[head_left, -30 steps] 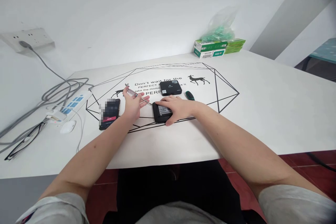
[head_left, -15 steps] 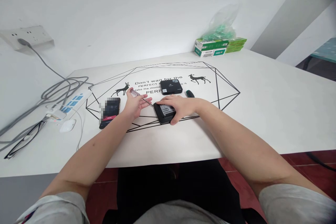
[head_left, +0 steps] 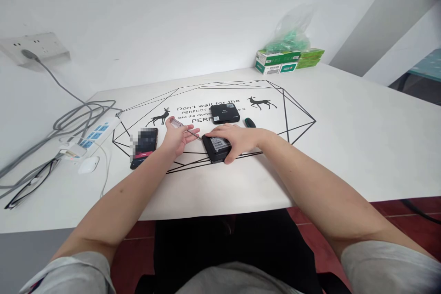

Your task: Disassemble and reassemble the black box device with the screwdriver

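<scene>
My left hand (head_left: 176, 139) holds a screwdriver (head_left: 177, 122) with a clear pinkish handle, and the tip of its thin shaft meets the left side of a black box (head_left: 217, 147). My right hand (head_left: 237, 140) is wrapped over the top and right side of that box, which lies on the white table (head_left: 220, 197) with a printed label facing up. Just behind it sits a second flat black box (head_left: 225, 113) with small stickers. A dark green handle (head_left: 250, 122) lies right of the second box, its other end hidden behind my right hand and forearm.
At the left are a phone (head_left: 146, 144), a power strip (head_left: 94, 138), coiled grey cables (head_left: 82, 112), a white earphone case (head_left: 89, 164) and glasses (head_left: 32, 183). Green-and-white cartons (head_left: 277, 59) with a plastic bag (head_left: 291, 32) on top stand by the wall.
</scene>
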Available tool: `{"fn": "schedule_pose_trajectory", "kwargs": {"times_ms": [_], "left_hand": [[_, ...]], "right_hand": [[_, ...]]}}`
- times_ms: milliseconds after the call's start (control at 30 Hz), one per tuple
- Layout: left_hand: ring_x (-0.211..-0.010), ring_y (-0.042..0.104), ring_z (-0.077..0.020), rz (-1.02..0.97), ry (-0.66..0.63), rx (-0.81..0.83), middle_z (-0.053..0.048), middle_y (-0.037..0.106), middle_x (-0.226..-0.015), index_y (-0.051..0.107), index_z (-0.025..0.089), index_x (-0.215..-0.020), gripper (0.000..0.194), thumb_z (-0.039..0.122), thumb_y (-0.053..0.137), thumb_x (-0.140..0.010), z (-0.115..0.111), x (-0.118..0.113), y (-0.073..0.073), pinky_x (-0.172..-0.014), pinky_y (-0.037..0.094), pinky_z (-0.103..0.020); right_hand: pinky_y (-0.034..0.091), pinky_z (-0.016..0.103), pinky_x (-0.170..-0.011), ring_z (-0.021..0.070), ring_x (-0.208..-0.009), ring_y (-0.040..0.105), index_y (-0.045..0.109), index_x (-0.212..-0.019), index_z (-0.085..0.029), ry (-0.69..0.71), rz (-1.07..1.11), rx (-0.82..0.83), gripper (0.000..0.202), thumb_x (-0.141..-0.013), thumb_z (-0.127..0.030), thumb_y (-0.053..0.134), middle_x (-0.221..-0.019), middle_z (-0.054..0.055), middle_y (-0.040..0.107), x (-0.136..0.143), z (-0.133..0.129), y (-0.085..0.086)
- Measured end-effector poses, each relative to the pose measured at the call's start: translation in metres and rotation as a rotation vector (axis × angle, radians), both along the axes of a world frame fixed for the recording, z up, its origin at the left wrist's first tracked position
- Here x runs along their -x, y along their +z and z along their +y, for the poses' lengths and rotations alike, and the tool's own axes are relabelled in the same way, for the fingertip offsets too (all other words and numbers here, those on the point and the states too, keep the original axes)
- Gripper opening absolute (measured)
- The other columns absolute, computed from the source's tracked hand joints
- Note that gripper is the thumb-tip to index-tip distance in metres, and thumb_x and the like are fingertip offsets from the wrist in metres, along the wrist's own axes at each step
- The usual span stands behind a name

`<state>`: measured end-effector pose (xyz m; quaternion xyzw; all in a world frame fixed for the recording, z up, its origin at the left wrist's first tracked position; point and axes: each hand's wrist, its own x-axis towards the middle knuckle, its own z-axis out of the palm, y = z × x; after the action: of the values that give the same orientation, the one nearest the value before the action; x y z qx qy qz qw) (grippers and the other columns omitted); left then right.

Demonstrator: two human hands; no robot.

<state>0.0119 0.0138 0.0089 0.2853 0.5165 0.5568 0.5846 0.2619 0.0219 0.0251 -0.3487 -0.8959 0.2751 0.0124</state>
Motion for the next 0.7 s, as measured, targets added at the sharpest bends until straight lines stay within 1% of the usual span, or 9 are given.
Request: {"fn": "schedule_pose_trajectory", "kwargs": {"times_ms": [67,133,233,300,367,433,600,700], "left_hand": [[-0.096,0.086,-0.0268,-0.033,0.019,0.032,-0.005,0.071,-0.11,0.026,0.038,-0.155,0.087,-0.004,0.068,-0.092,-0.001,-0.001,0.001,-0.096,0.07,-0.052],[-0.098,0.085,-0.026,-0.042,0.065,0.021,-0.005,0.07,-0.11,0.025,0.039,-0.154,0.083,-0.004,0.065,-0.095,-0.005,-0.004,0.001,-0.095,0.07,-0.05],[-0.103,0.085,-0.025,-0.004,0.125,-0.077,-0.003,0.07,-0.111,0.025,0.041,-0.153,0.078,-0.002,0.061,-0.1,-0.011,-0.011,0.0,-0.097,0.069,-0.049],[-0.105,0.084,-0.0248,0.035,0.127,-0.157,-0.002,0.07,-0.112,0.026,0.042,-0.153,0.075,0.0,0.061,-0.101,-0.014,-0.015,-0.001,-0.099,0.068,-0.048],[-0.105,0.084,-0.0243,0.063,0.113,-0.199,-0.002,0.07,-0.111,0.027,0.042,-0.153,0.074,0.001,0.061,-0.102,-0.014,-0.017,-0.002,-0.099,0.068,-0.047],[-0.102,0.085,-0.0241,0.058,0.099,-0.168,-0.002,0.07,-0.108,0.026,0.041,-0.154,0.074,-0.001,0.058,-0.102,-0.011,-0.016,-0.002,-0.098,0.069,-0.047],[-0.096,0.086,-0.0244,-0.035,0.039,0.049,-0.002,0.07,-0.101,0.022,0.037,-0.158,0.081,-0.005,0.057,-0.098,-0.003,-0.006,0.003,-0.094,0.071,-0.048],[-0.093,0.086,-0.0237,-0.024,-0.015,0.07,-0.001,0.07,-0.099,0.023,0.037,-0.16,0.084,-0.005,0.06,-0.096,-0.004,-0.005,0.004,-0.094,0.071,-0.049]], "right_hand": [[0.038,0.065,-0.131,0.0472,-0.156,0.044,0.048,-0.17,-0.032,-0.001,0.005,0.0,0.12,-0.061,-0.047,0.097,-0.166,0.013,0.054,-0.001,0.001,-0.001],[0.038,0.065,-0.131,0.0473,-0.156,0.044,0.047,-0.17,-0.031,0.0,0.002,-0.002,0.121,-0.062,-0.049,0.097,-0.166,0.014,0.053,-0.001,0.002,-0.003],[0.039,0.067,-0.129,0.048,-0.155,0.045,0.046,-0.171,-0.031,-0.008,0.002,-0.019,0.121,-0.063,-0.054,0.097,-0.165,0.014,0.054,-0.002,0.003,-0.005],[0.04,0.067,-0.128,0.048,-0.153,0.046,0.046,-0.171,-0.033,-0.007,0.006,-0.032,0.121,-0.064,-0.056,0.096,-0.164,0.014,0.055,-0.002,0.004,-0.006],[0.041,0.067,-0.128,0.0476,-0.153,0.047,0.045,-0.171,-0.034,-0.002,0.005,-0.036,0.12,-0.065,-0.057,0.096,-0.164,0.014,0.055,-0.002,0.005,-0.007],[0.041,0.067,-0.128,0.0475,-0.154,0.046,0.044,-0.172,-0.033,-0.002,-0.004,-0.035,0.121,-0.065,-0.057,0.096,-0.166,0.014,0.054,-0.002,0.004,-0.006],[0.038,0.065,-0.132,0.0464,-0.158,0.043,0.042,-0.173,-0.027,-0.004,-0.033,-0.018,0.123,-0.065,-0.053,0.095,-0.168,0.017,0.051,-0.001,0.003,-0.002],[0.035,0.064,-0.134,0.0457,-0.161,0.04,0.044,-0.172,-0.028,0.025,-0.02,0.0,0.121,-0.064,-0.045,0.095,-0.17,0.015,0.05,-0.003,0.004,-0.001]]}}
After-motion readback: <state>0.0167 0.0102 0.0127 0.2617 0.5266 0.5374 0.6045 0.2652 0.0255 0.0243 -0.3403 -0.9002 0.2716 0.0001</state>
